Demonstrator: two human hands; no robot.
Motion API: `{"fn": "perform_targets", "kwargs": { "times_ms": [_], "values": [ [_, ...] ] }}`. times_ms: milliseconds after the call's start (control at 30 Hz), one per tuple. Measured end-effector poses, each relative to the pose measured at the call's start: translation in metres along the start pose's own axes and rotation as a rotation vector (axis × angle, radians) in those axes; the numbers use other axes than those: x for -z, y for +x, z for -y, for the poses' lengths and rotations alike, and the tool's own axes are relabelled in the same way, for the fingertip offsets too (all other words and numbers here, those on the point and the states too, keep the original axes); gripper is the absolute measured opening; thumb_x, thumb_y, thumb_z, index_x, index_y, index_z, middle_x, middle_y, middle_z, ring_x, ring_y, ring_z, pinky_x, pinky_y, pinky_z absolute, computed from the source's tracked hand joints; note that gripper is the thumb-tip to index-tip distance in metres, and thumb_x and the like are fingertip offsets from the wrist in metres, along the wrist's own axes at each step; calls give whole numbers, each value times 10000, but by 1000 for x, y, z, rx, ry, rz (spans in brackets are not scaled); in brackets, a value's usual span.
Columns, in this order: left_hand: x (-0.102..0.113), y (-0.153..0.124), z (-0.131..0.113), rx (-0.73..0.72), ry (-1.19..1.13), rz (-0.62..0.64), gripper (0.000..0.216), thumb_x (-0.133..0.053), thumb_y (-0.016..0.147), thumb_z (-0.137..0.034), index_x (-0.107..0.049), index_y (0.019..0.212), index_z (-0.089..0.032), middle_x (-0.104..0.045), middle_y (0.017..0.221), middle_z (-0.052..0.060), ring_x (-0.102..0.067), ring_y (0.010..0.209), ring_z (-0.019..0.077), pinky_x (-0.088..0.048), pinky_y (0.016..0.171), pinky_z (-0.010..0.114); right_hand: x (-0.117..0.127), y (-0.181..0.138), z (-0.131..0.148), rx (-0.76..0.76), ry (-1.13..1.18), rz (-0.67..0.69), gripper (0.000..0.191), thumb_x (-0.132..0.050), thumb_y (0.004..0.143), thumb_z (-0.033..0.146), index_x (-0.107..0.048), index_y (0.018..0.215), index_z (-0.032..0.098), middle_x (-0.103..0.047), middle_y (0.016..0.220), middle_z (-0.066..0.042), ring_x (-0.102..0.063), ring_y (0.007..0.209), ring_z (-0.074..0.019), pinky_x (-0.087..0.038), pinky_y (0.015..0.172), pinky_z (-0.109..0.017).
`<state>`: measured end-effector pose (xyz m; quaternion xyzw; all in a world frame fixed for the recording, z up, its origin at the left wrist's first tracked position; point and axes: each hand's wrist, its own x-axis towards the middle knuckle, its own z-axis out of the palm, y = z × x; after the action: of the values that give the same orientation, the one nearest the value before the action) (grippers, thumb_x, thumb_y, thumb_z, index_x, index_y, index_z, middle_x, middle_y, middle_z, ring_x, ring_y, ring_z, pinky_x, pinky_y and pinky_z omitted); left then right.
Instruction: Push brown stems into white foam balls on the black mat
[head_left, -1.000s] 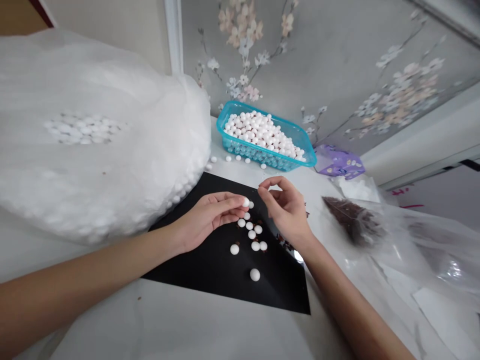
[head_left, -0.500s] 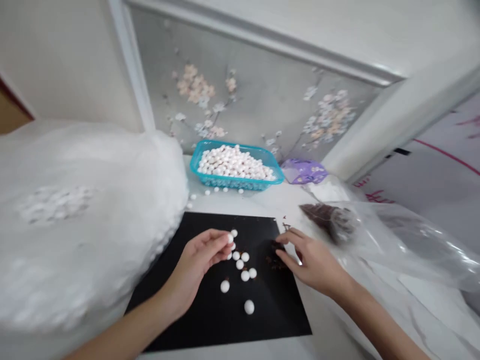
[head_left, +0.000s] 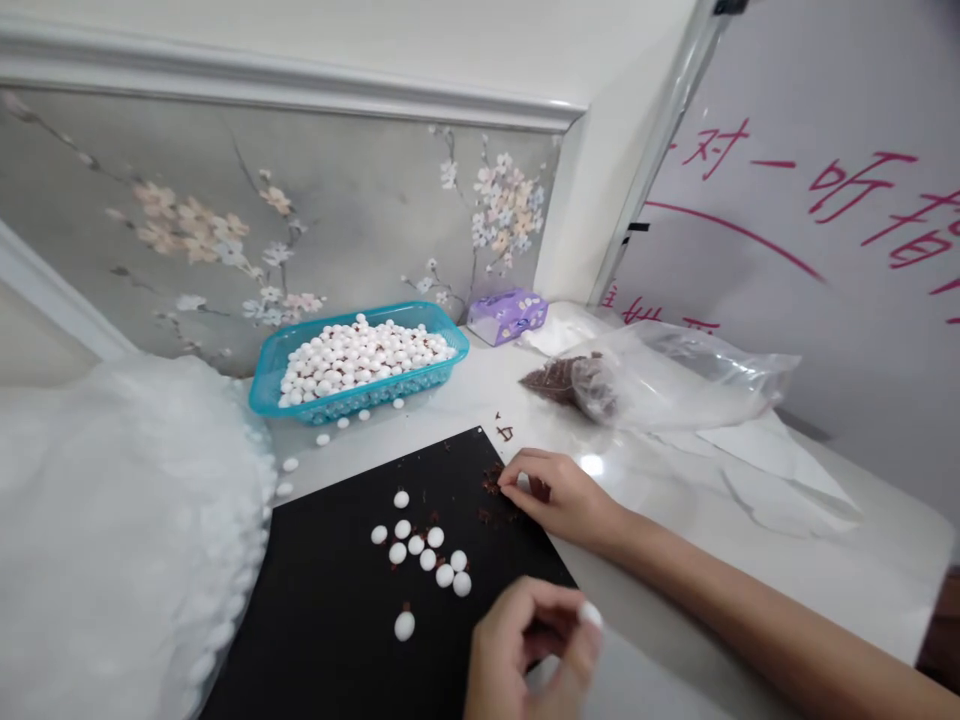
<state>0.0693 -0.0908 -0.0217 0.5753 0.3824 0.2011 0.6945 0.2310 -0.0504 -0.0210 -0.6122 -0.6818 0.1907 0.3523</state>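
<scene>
My left hand (head_left: 529, 655) is in the lower foreground, pinching a white ball (head_left: 591, 614) between thumb and fingertips. At the right edge of the black mat (head_left: 322, 600), my right hand (head_left: 559, 495) has its thumb and fingertips together against a small pile of brown bits (head_left: 491, 480). Anything between those fingertips is too small to make out. Several white balls (head_left: 427, 559) lie clustered on the mat, some with brown bits attached or beside them. One white ball (head_left: 404, 626) sits apart, nearer to me.
Behind the mat stands a blue basket (head_left: 262, 385) full of white balls with brown bits among them. A big clear bag of white balls (head_left: 120, 540) bulges at the left. At the right lie a bag of brown pieces (head_left: 562, 382) and a purple packet (head_left: 508, 315).
The view has swung right. My left hand has moved away from the ball cluster, toward me and to the right, with a white ball. My right hand stays at the brown pile.
</scene>
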Motion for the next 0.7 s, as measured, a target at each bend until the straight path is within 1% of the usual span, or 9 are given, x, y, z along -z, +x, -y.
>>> {"fn": "perform_targets", "kwargs": {
  "times_ms": [100, 167, 200, 300, 400, 500, 567, 633, 700],
  "values": [
    [13, 6, -11, 31, -58, -102, 362, -614, 703, -552, -604, 848, -220, -601, 811, 56, -566, 816, 200, -482, 732, 282, 1, -3, -1, -4, 46, -10, 173, -524, 789, 156, -579, 949, 194, -605, 853, -21, -461, 498, -67, -412, 500, -211],
    [17, 7, -15, 38, -92, -144, 357, -621, 709, -532, -600, 890, -225, -603, 851, 49, -563, 855, 203, -479, 764, 282, 3, -4, -1, -7, 69, 16, 256, -537, 780, 164, -549, 1033, 200, -602, 889, -19, -442, 466, -55, -406, 480, -211],
    [18, 7, -15, 45, -107, -159, 360, -626, 711, -522, -602, 916, -227, -608, 866, 49, -565, 867, 205, -479, 775, 282, 4, -5, -1, -6, 71, 25, 269, -535, 779, 160, -544, 1045, 201, -599, 891, -18, -441, 464, -55, -407, 480, -212],
    [16, 5, -14, 71, -148, -186, 388, -638, 713, -500, -608, 990, -230, -623, 897, 52, -573, 876, 203, -486, 791, 282, 4, -6, -3, -14, 55, -3, 222, -484, 811, 139, -555, 1013, 197, -604, 871, -19, -474, 515, -72, -425, 521, -223],
    [13, 5, -13, 48, -168, -211, 376, -653, 705, -485, -635, 958, -207, -637, 860, 53, -586, 826, 190, -500, 758, 276, 3, -6, -6, -22, 81, -49, 186, -449, 850, 167, -547, 1005, 197, -603, 854, -19, -496, 552, -84, -429, 534, -226],
    [10, 5, -16, 3, -211, -299, 381, -655, 699, -483, -650, 924, -177, -657, 840, 61, -596, 743, 168, -509, 685, 264, 3, -6, -6, -10, 169, -97, 185, -452, 864, 207, -526, 1034, 202, -582, 857, -21, -509, 575, -83, -417, 509, -213],
    [9, 5, -18, -4, -243, -345, 380, -656, 699, -473, -648, 926, -168, -670, 847, 68, -600, 712, 156, -509, 653, 254, 3, -6, -3, -12, 248, -126, 185, -457, 869, 235, -519, 1041, 208, -564, 871, -26, -530, 625, -91, -420, 513, -207],
    [8, 5, -19, 2, -254, -345, 363, -673, 690, -450, -642, 917, -168, -674, 839, 63, -608, 715, 152, -510, 650, 243, 2, -7, 3, -25, 339, -140, 170, -473, 867, 262, -521, 1022, 213, -542, 883, -28, -548, 686, -101, -427, 522, -204],
    [9, 6, -19, 8, -252, -329, 353, -690, 681, -427, -636, 920, -173, -669, 823, 48, -614, 743, 150, -511, 669, 233, 1, -9, 10, -43, 424, -132, 157, -494, 858, 273, -522, 1002, 217, -527, 878, -22, -549, 704, -102, -427, 521, -200]
  ]
}}
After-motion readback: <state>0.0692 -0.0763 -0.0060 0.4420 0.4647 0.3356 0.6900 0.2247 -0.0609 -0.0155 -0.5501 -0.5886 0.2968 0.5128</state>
